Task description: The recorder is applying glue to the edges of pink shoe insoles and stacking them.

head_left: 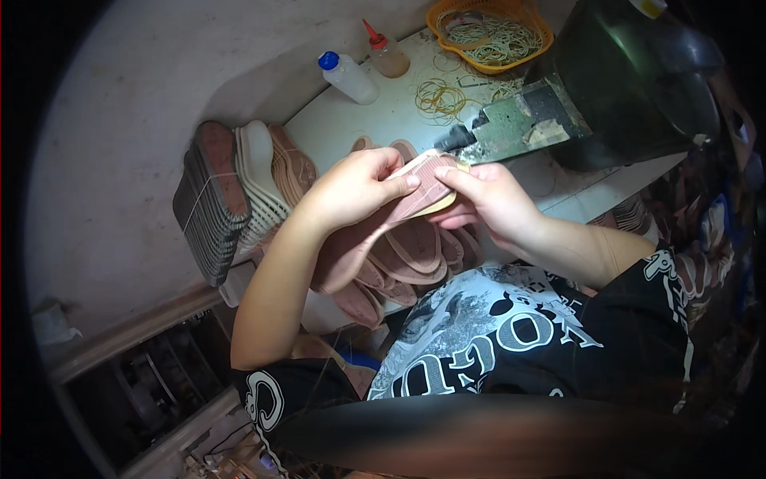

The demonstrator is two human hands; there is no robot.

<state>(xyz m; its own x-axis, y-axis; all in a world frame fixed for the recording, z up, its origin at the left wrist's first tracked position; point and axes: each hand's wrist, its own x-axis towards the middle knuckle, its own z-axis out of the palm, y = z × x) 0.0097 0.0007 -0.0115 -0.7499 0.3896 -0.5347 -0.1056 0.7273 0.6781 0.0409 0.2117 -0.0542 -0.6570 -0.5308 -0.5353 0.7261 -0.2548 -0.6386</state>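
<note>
A pink shoe insole (351, 249) with a ribbed end is held in both my hands, just in front of a green machine head (515, 124). My left hand (363, 188) closes on its left edge, thumb pressed on top. My right hand (495, 199) pinches the far end, thumb on the ribbed face and fingers underneath. Along the underside of that end shows a pale yellow layer (435, 207). The insole's tip lies close to the dark working part of the machine (455, 138); whether they touch I cannot tell. Below my hands several loose pink insoles (411, 246) lie heaped.
On the left stand a tied grey-and-red stack of soles (215, 191), white soles (257, 156) and brown soles (294, 169). The white worktable (319, 120) bears a blue-capped bottle (351, 80), a red-nozzled bottle (389, 60), loose rubber bands (439, 100) and an orange basket (536, 49).
</note>
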